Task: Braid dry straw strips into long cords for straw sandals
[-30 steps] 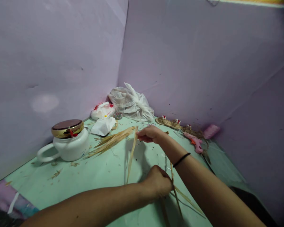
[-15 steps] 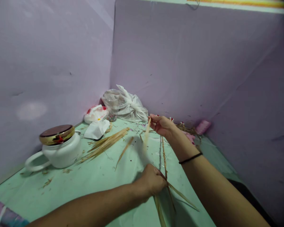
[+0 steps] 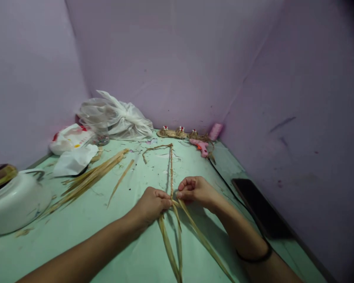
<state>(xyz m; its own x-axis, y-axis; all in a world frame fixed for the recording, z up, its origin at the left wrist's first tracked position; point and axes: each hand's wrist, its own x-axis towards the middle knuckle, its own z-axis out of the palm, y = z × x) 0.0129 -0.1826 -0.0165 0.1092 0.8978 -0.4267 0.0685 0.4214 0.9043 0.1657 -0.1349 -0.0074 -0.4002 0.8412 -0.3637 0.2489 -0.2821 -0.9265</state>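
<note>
A thin braid of dried plant fibre [image 3: 171, 169] runs from the far part of the table toward me. My left hand [image 3: 153, 204] pinches its near end, where the loose strips fan out. Between finger and thumb, my right hand [image 3: 196, 190] holds one pale fibre strip [image 3: 205, 239], which trails down toward the front right. Other loose strips [image 3: 168, 243] hang from under my left fingers toward the near edge. Left of my hands lie a bundle of dry strips [image 3: 94, 175] and a single strip [image 3: 120, 182].
A white lidded pot [image 3: 17, 200] stands at the left. Behind it are a tissue pack [image 3: 72, 137] and a tied plastic bag [image 3: 120, 120]. A pink glue gun [image 3: 199, 146], a pink thread spool [image 3: 215, 131] and a black phone [image 3: 261, 206] lie to the right.
My right hand has come down and back beside my left hand, holding a strip. The view has turned right, bringing the glue gun and phone into sight.
</note>
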